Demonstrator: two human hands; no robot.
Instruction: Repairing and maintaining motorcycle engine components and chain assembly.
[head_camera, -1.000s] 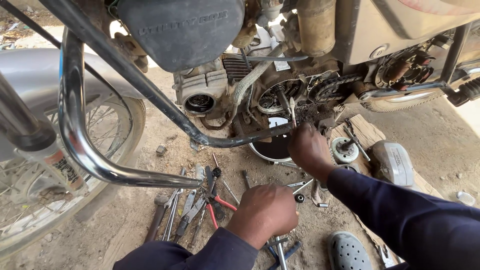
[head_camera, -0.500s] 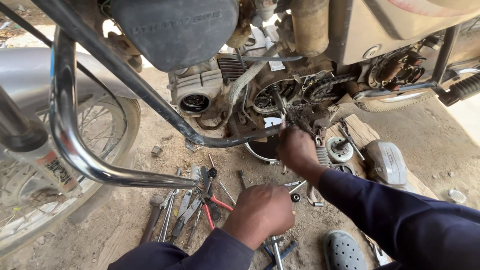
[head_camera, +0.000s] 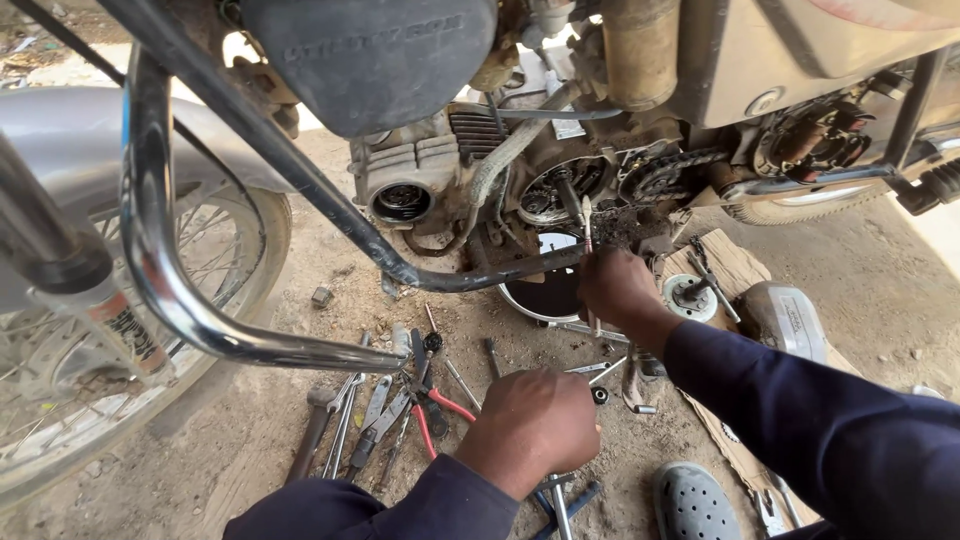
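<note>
Screwdriver (head_camera: 587, 222) stands upright at the engine (head_camera: 560, 185), clamped in the right hand (head_camera: 617, 285), while the left hand (head_camera: 533, 425), nearer, is fisted on a tool (head_camera: 560, 505) above the dirt floor (head_camera: 300, 390).

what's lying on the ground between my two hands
In the head view, small metal sockets and bits lie on the dirt between the left hand and right hand.
</note>
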